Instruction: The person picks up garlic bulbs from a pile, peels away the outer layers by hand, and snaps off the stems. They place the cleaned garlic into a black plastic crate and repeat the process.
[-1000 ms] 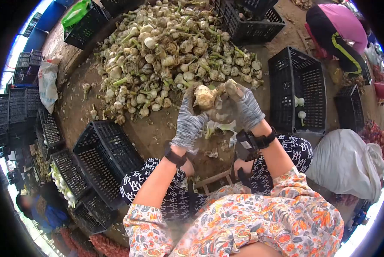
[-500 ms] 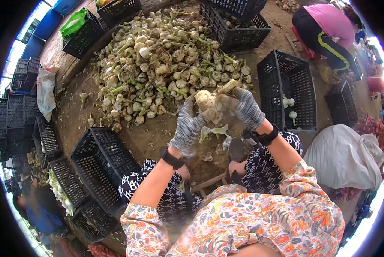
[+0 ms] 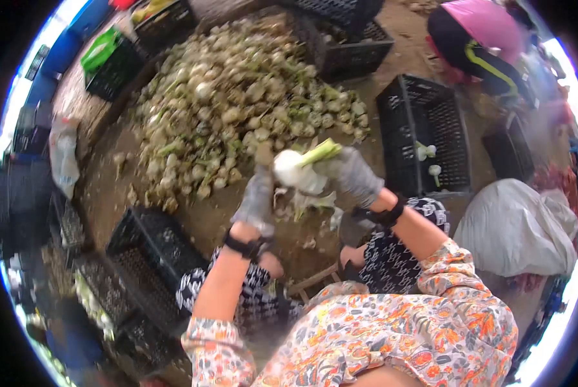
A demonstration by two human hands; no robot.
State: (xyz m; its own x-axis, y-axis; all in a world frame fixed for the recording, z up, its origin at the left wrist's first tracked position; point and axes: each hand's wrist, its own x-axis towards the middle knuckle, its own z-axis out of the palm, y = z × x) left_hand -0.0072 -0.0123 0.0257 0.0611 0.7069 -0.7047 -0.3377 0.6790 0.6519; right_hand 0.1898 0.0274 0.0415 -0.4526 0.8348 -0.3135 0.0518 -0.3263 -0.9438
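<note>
A white garlic bulb (image 3: pixel 295 173) with a pale green stem is gripped by my right hand (image 3: pixel 357 180), which wears a grey knit glove. Its outer surface now shows clean and smooth. Close at the left side of the bulb is my left hand (image 3: pixel 255 200), also gloved, its brownish fingertips pointing up and smeared by motion. I cannot tell whether those fingers hold anything. Loose peeled leaves and skins (image 3: pixel 315 203) lie on the dirt floor below the bulb. Beyond my hands spreads a large heap of unpeeled garlic (image 3: pixel 237 103).
To the right, a black crate (image 3: pixel 392 138) contains a few white bulbs. Another black crate (image 3: pixel 153 258) stands by my left knee. A white sack (image 3: pixel 518 229) sits at the right. A co-worker (image 3: pixel 482 39) in pink bends at the upper right. Stacked crates (image 3: pixel 350 55) stand behind the heap.
The brown outer layers have come off the bulb, leaving it white with a pale green stem. My left hand has shifted left and lower. The view has moved slightly.
</note>
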